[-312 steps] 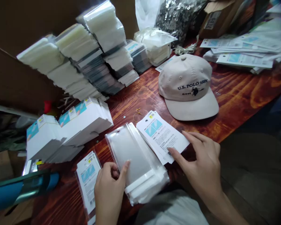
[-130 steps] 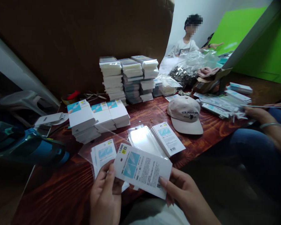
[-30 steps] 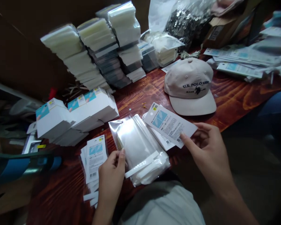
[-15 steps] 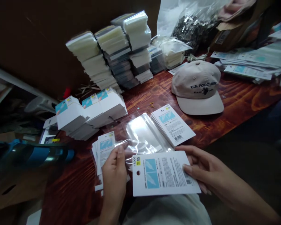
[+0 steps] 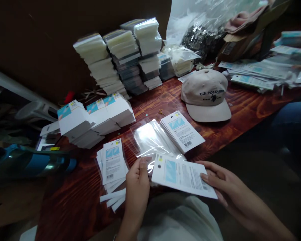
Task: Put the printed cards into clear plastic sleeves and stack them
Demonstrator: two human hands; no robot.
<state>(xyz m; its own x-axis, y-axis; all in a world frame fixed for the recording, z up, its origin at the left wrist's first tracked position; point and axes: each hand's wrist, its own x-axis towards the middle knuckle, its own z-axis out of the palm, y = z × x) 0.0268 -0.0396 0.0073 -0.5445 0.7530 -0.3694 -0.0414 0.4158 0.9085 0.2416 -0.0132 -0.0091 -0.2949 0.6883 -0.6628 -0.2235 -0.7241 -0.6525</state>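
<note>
My right hand (image 5: 219, 177) pinches the right end of a white printed card (image 5: 184, 175) with blue pictures and a punched hole, tilted above my lap. On the card's other side, my left hand (image 5: 138, 175) is closed with its thumb on a clear plastic bag (image 5: 151, 164), whose edges are hard to make out. Just beyond lie a pile of clear plastic bags (image 5: 153, 137) and a stack of the same printed cards (image 5: 183, 130). Left of my left hand, several bagged cards (image 5: 112, 164) are spread in an overlapping pile.
A beige cap (image 5: 205, 95) sits at the right. Thick blocks of cards (image 5: 76, 122) stand at the left, with tall stacks of packets (image 5: 97, 63) behind. A blue bottle (image 5: 37, 164) is at the left edge. More flat packages (image 5: 256, 73) cover the far right.
My left hand has moved right, closer to the card, bringing the plastic to its holed end. The card has tilted, its right end lower. The view has shifted slightly.
</note>
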